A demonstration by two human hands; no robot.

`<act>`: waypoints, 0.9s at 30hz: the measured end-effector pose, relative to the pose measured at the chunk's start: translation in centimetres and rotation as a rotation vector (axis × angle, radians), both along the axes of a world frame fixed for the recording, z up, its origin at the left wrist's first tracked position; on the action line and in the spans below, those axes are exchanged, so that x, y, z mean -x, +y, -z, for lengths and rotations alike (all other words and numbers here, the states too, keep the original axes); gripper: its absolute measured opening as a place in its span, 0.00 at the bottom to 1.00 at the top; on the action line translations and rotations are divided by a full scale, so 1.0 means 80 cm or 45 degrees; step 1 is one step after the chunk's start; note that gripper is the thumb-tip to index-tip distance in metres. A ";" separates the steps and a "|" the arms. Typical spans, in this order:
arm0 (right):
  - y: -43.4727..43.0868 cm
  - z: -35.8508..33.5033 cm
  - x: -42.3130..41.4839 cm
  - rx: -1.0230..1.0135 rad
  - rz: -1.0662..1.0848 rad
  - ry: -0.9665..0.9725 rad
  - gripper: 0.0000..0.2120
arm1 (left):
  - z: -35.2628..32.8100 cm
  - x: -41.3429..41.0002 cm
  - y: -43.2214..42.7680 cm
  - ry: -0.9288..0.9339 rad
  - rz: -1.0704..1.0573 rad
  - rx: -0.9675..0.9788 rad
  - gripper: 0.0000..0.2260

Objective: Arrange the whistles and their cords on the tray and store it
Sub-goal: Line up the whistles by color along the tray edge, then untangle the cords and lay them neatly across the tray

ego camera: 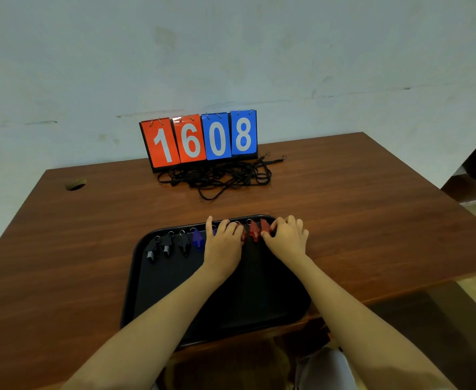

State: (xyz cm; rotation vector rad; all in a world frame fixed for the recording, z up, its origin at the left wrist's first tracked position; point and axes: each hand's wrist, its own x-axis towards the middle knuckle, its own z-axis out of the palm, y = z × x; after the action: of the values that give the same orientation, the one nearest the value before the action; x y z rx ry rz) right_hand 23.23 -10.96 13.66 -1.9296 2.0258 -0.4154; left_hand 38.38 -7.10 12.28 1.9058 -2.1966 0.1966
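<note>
Black tray (pixel 158 291) hugs table (pixel 357 220) edge; whistles (pixel 184 243) line far rim.

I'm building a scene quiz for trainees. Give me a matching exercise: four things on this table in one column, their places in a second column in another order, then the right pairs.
Things
1. black whistles
2. red whistles
3. black cords
4. flip scoreboard

Places
A. tangled heap on the bare table, off the tray
B. left end of the row on the tray
C. standing at the table's far edge, showing 1608
D. right end of the row, at the right hand

Pairs: 1-B, 2-D, 3-A, 4-C
</note>
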 end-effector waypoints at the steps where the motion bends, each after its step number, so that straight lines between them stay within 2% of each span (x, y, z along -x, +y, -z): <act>1: 0.000 0.000 0.000 -0.002 -0.003 0.001 0.17 | 0.000 0.000 0.000 0.009 -0.004 -0.027 0.14; 8: 0.005 -0.004 0.006 0.016 -0.011 -0.060 0.20 | 0.001 -0.002 0.006 0.023 -0.025 0.055 0.18; 15: -0.024 -0.026 0.000 0.219 -0.181 -0.112 0.14 | -0.017 -0.019 -0.024 0.002 0.018 0.262 0.12; 17: -0.048 -0.037 -0.010 0.226 -0.256 -0.138 0.14 | -0.032 -0.028 -0.044 0.020 0.014 0.180 0.14; 21: -0.107 -0.051 -0.035 0.158 -0.370 -0.099 0.14 | -0.057 -0.047 -0.097 0.070 -0.060 -0.146 0.17; 27: -0.193 -0.048 -0.074 0.101 -0.562 -0.049 0.15 | -0.054 -0.068 -0.174 0.125 -0.048 -0.331 0.20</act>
State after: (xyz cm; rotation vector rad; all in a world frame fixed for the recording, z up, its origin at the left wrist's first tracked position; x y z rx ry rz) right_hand 29.14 -26.42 17.52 -2.3147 1.5156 -0.4196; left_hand 43.83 -20.98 16.57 2.0400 -2.2131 -0.1823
